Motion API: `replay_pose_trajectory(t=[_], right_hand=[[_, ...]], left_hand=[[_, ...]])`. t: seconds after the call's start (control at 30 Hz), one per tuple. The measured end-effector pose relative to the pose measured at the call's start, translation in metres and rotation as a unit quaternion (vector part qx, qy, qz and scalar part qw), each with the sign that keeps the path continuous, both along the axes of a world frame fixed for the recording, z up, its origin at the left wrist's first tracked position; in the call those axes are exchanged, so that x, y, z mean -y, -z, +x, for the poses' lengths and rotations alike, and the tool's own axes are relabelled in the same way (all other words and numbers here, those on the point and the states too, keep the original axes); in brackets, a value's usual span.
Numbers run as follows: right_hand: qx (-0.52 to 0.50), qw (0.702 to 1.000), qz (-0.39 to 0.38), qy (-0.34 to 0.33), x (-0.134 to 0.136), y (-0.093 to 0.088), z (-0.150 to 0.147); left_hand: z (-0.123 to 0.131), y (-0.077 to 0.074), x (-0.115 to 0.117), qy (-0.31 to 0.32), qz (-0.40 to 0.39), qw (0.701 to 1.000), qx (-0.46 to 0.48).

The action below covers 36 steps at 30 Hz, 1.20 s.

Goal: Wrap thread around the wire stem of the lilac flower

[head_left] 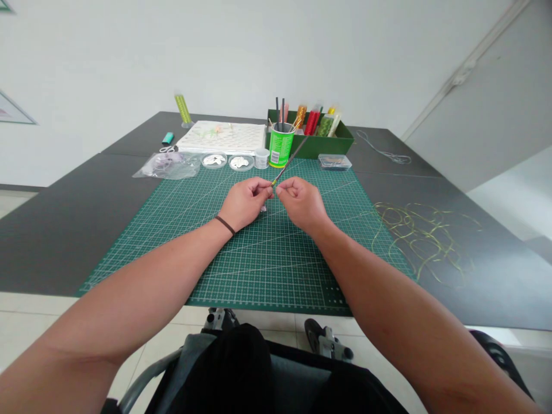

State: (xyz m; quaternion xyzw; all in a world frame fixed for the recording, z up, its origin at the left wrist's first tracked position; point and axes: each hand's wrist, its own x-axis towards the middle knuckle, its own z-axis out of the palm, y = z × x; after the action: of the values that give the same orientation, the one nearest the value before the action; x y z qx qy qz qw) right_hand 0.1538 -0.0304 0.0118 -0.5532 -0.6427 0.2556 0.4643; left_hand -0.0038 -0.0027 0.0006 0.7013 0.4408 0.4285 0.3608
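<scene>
1. The person's left hand pinches the lower end of a thin dark stick between thumb and fingertips.
2. The right hand is just beside it, its thumb and fingers drawn together; whether they grip any thread cannot be told.
3. The stick slants up and to the right over the green cutting mat, with a bit of yellow near the pinched end.
4. Behind the hands stands a green can, in front of a dark green box.
5. A loose yellowish thread sprawls across the mat's right edge onto the dark surface.
</scene>
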Motion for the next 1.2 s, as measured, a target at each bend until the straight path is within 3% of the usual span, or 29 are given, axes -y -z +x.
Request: replay_pose_trajectory(t=[0.6, 1.2], right_hand=[[-0.015, 1.000, -0.002, 0.002, -0.0001, -0.0014, 0.0009], [-0.024, 1.000, -0.012, 0.003, 0.0002, -0.0034, 0.0011]], left_hand=[[0.0001, 0.0022, -0.0020, 0.004, 0.004, 1.000, 0.012], [0.0023, -0.0038, 0.0038, 0.016, -0.064, 0.996, 0.065]])
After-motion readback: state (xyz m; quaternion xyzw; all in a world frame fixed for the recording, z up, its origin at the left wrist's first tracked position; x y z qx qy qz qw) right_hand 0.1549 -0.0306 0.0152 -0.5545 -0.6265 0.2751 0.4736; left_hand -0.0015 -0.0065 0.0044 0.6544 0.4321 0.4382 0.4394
